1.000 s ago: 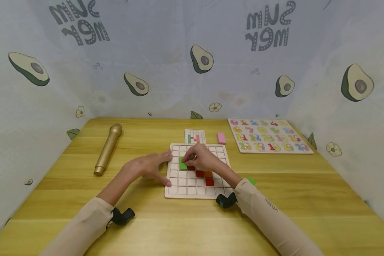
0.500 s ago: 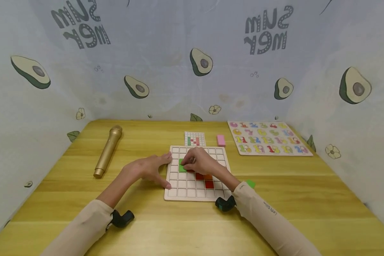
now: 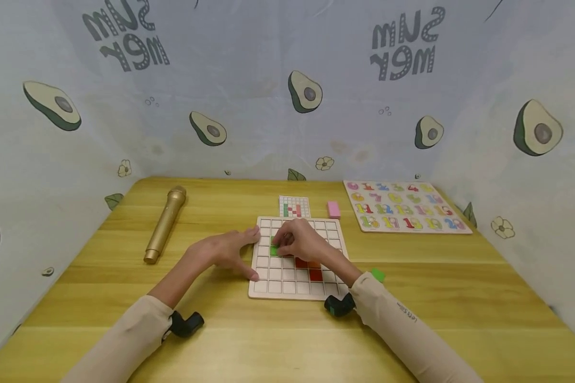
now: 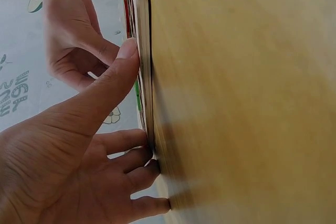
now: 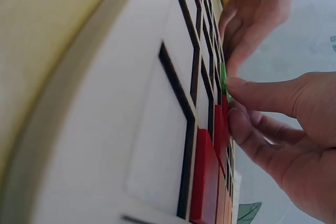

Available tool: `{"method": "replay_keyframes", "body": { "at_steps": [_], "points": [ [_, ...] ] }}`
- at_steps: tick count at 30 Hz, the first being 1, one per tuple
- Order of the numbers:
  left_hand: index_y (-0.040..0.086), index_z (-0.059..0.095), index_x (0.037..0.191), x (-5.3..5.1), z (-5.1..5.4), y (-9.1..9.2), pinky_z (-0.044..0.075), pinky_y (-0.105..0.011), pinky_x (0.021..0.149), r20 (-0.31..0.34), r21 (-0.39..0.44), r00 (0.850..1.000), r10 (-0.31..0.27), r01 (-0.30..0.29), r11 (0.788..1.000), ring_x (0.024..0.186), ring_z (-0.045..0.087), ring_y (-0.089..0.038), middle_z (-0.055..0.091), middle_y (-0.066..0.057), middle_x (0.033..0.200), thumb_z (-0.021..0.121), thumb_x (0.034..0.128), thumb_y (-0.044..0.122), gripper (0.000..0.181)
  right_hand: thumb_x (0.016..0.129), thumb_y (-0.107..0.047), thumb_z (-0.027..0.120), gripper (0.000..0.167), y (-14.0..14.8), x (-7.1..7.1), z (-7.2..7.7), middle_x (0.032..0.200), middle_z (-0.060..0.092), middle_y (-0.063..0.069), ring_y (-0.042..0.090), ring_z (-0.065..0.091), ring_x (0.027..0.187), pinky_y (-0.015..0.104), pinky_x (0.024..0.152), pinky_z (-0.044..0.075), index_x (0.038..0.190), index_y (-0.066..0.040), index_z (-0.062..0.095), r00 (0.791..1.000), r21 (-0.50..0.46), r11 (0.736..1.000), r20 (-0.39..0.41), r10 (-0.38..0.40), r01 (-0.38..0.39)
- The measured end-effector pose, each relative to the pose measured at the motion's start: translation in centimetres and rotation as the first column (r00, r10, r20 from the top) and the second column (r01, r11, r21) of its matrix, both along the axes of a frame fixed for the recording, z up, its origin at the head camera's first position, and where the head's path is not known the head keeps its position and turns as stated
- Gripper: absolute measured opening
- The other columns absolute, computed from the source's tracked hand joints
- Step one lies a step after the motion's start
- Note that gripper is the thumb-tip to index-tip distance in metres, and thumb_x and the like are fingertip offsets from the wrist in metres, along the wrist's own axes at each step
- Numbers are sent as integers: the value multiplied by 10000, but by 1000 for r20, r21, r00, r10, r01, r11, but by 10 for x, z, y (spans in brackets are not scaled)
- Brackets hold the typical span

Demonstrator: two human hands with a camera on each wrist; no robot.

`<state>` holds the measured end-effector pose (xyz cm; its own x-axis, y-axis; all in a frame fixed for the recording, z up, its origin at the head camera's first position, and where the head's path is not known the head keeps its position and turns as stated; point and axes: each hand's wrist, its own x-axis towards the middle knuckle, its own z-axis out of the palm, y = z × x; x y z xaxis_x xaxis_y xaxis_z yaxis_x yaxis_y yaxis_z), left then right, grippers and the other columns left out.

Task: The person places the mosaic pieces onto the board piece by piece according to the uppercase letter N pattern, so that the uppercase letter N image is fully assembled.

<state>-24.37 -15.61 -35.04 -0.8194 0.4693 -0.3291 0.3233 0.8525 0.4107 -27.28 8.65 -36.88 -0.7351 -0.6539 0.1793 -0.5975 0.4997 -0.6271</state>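
A white square grid board [image 3: 274,287] lies on the wooden table. My left hand [image 3: 222,252] is spread at its left side, thumb on the rim, fingers touching the edge; the left wrist view shows that thumb [image 4: 126,51] close up. My right hand [image 3: 303,239] is over the upper left cells, thumb and finger pinching at a green tile [image 3: 274,250], partly covered by them. Beside it in the right wrist view sit red tiles [image 5: 205,174], slightly raised above the grid. Another red tile [image 3: 315,275] and an orange tile [image 3: 316,264] show below my right hand.
Behind the board lie a small pattern card [image 3: 287,200] and a pink block [image 3: 333,209]. A number puzzle board [image 3: 407,207] is at the back right, a gold microphone [image 3: 165,226] at the left. One loose green piece [image 3: 378,274] lies by the right sleeve.
The head view has shifted slightly. My right fingers have moved a little over the green tile and cover more of it; my left hand stays at the board's edge.
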Motion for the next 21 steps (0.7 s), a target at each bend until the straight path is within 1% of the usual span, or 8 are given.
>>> {"method": "replay_keyframes", "body": {
  "at_steps": [4,9,14,18,21],
  "points": [
    [154,299,1723,0,1,1,263,-584,1290,6,-3,1000,12,-12,1000,1638,228,-384,151,-24,1814,894,853,556,1128,865,79,861,131,0,1,1,900,776,100,99,694,760,223,705,589,974,19,819,1000,-3,1000,4,5,-5],
    [157,291,1725,0,1,0,271,-587,1286,1,-5,1000,12,-12,1000,1634,237,-390,148,-21,1815,888,857,563,1129,860,74,868,130,0,0,1,906,769,90,107,694,762,232,706,594,965,14,819,1000,-4,1000,-21,7,-7],
    [157,294,1724,0,0,0,280,-589,1281,-5,-14,1000,0,0,1000,1632,237,-401,152,-25,1814,888,859,562,1125,853,26,895,119,0,0,0,900,731,79,107,674,766,229,702,583,940,4,817,998,18,1000,-62,-2,3],
    [141,296,1722,0,0,1,273,-582,1287,-2,-13,1000,-11,11,1000,1633,232,-401,150,-42,1814,888,866,548,1117,856,-10,908,121,3,0,0,891,693,70,103,651,772,227,700,572,934,-7,816,998,47,999,-62,-10,13],
    [140,303,1720,0,0,1,265,-572,1293,-3,-10,1000,-9,9,1000,1634,233,-393,147,-38,1814,891,866,541,1111,851,-21,915,123,5,-1,0,886,679,70,109,650,776,231,706,575,924,-11,816,998,50,998,-57,-21,23]
  ]
}}
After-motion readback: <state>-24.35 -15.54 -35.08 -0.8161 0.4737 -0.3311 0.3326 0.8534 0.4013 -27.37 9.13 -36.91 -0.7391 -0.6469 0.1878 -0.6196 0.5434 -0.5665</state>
